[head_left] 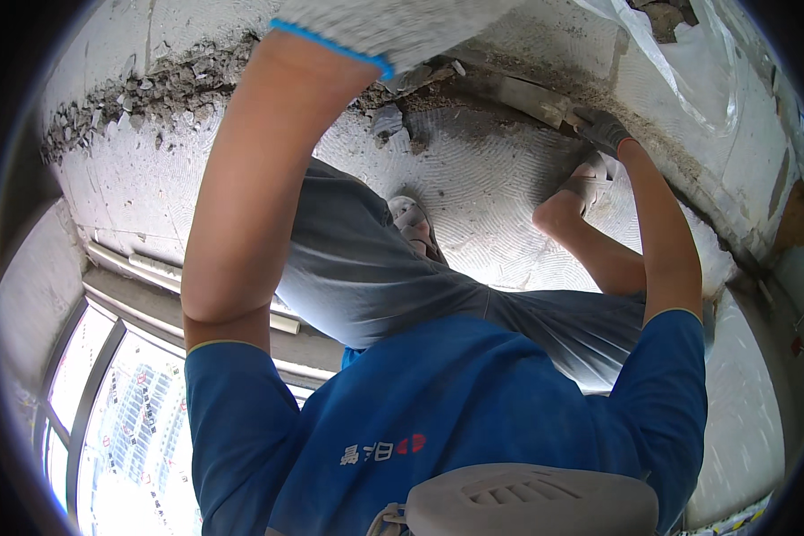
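Close to the camera, at the top edge, my left hand (411, 27) wears a pale grey knit glove with a blue cuff. Its fingers lie outside the picture, so what it holds, if anything, is hidden. Farther off to the right, my right hand (606, 132), in a dark grey glove, reaches down to the floor by a long gap. It seems closed on the end of a flat, dusty grey strip (531, 98) that lies along the gap. Below that hand is my right foot in a sandal (590, 181).
Broken rubble (174, 94) fills a channel at the upper left. Loose chips (389, 122) lie on the ridged grey floor (482, 161). Clear plastic sheeting (665, 62) hangs at the upper right. Pale pipes (156, 266) lie by the window (134, 429) on the left.
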`<state>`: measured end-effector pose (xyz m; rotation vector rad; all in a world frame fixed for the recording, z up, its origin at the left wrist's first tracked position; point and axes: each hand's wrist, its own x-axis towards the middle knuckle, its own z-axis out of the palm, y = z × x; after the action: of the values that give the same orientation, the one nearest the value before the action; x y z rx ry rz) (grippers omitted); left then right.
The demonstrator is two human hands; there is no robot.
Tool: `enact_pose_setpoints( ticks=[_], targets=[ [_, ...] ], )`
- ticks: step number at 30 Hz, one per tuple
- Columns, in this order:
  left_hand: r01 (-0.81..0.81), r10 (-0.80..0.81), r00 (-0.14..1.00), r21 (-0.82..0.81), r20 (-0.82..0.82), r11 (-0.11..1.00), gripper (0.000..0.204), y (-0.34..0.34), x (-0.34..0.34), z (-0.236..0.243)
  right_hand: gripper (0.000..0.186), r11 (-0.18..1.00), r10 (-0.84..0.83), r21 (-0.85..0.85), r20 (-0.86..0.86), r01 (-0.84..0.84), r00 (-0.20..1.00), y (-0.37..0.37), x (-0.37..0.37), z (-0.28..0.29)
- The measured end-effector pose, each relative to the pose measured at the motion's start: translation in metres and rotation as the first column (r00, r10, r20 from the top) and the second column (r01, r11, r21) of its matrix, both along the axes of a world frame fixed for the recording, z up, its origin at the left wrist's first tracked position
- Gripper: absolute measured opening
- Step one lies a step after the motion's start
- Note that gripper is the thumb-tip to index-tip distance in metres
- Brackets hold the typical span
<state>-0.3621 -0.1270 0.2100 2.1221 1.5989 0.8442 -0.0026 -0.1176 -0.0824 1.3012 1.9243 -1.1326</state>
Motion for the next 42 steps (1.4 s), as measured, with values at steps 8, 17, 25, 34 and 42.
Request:
enact_pose_setpoints(
  ticks=[8,17,25,34,42],
  targets=[
    [-0.641,0.650,0.751,0.106,-0.116,0.760,0.045,-0.053,-0.033,0.023,0.058,0.991,0.132,0.040,-0.190,-0.126,0.973,-0.016,-0.160,-0.054],
    [-0.719,0.710,0.683,0.017,-0.171,0.695,0.043,-0.057,-0.030,0.025,0.053,0.995,-0.053,0.064,-0.337,0.079,0.940,-0.025,-0.215,-0.053],
    [-0.692,0.689,0.714,0.018,-0.123,0.721,0.038,-0.051,-0.029,0.022,0.049,0.985,0.014,0.165,-0.409,0.059,0.912,-0.030,-0.167,-0.047],
    [-0.588,0.588,0.809,0.000,0.012,0.809,0.038,-0.048,-0.047,0.008,0.043,0.958,0.130,0.285,-0.471,0.011,0.872,-0.042,-0.151,0.004],
    [-0.471,0.469,0.881,0.025,0.065,0.882,0.037,-0.032,-0.045,-0.004,0.039,0.922,0.192,0.388,-0.434,-0.010,0.881,-0.043,-0.125,0.029]
  ],
)
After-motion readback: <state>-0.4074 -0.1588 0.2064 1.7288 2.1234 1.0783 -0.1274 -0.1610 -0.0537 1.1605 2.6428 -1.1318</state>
